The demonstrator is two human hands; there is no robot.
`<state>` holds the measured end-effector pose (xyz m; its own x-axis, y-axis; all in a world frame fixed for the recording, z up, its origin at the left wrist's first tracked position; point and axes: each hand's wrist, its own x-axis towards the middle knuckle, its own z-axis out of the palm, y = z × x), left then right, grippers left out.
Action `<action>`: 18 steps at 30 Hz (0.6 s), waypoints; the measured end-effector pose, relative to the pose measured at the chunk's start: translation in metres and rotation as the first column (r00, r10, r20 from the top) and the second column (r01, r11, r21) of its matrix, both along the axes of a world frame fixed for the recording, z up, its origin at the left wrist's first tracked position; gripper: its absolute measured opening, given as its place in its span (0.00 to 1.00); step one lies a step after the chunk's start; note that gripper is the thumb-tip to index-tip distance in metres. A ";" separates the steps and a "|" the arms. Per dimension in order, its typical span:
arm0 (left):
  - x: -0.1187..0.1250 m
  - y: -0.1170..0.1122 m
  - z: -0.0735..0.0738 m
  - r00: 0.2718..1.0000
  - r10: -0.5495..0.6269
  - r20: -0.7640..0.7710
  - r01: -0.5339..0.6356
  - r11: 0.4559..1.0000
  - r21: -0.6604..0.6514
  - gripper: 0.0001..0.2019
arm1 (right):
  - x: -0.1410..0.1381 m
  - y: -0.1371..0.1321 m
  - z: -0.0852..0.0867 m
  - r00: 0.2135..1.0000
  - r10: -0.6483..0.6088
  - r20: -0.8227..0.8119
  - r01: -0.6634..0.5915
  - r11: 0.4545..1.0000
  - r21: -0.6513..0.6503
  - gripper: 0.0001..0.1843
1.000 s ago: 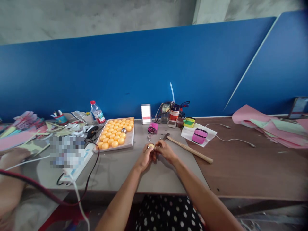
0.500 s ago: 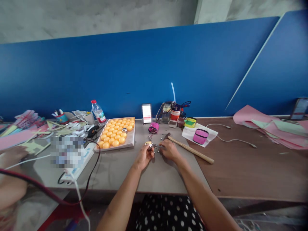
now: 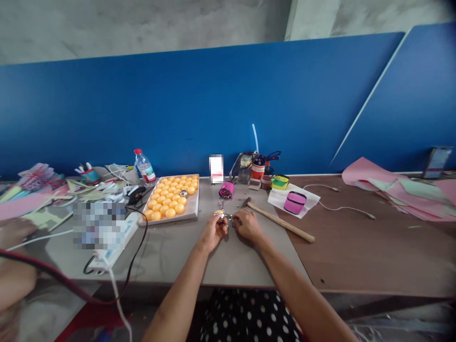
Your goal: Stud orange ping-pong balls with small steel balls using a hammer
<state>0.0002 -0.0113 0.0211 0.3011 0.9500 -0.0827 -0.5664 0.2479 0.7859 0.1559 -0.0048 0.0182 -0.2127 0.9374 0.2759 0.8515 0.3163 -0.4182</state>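
Observation:
My left hand (image 3: 213,233) is closed around a yellow-orange ball (image 3: 218,213) that has shiny silver pieces on it. Close by on the right, my right hand (image 3: 248,226) has its fingers bent together at the small silver pieces (image 3: 230,218); what sits between the fingertips is too small to make out. More silver pieces lie on the grey mat in front of both hands, by the mouth of a tipped pink container (image 3: 227,190). A hammer (image 3: 283,223) with a wooden handle lies right of my right hand.
A shallow tray (image 3: 198,202) of yellow-orange balls, one silver-covered, stands at left. Behind are a bottle (image 3: 145,166), a phone-like screen (image 3: 216,168) and jars. A power strip (image 3: 117,247) with cables lies left, near another person's arm (image 3: 16,266). Pink sheets (image 3: 395,190) lie right.
My right hand has shifted slightly left, closer to the ball and the silver pieces. My left hand still holds the ball in about the same place.

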 end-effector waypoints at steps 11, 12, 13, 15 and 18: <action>0.000 0.001 -0.002 1.000 0.008 0.008 -0.008 1.000 -0.005 0.16 | -0.003 -0.001 -0.005 0.998 0.054 0.006 -0.055 0.998 0.040 0.06; 0.000 0.001 -0.002 1.000 0.009 0.008 -0.009 1.000 -0.004 0.16 | -0.003 -0.001 -0.005 0.999 0.050 -0.011 -0.050 0.997 0.056 0.06; 0.000 0.001 -0.002 1.000 0.011 0.009 -0.011 1.000 -0.007 0.16 | -0.003 0.000 -0.006 0.999 0.038 -0.037 -0.035 0.996 0.080 0.06; 0.000 0.001 -0.002 1.000 0.015 0.010 -0.015 1.000 -0.020 0.16 | -0.003 0.002 -0.008 0.993 -0.004 -0.120 0.019 0.992 0.128 0.07; 0.000 0.002 -0.003 1.000 0.023 0.008 -0.023 0.999 -0.049 0.15 | -0.001 0.007 -0.010 0.943 -0.061 -0.327 0.110 0.985 0.133 0.07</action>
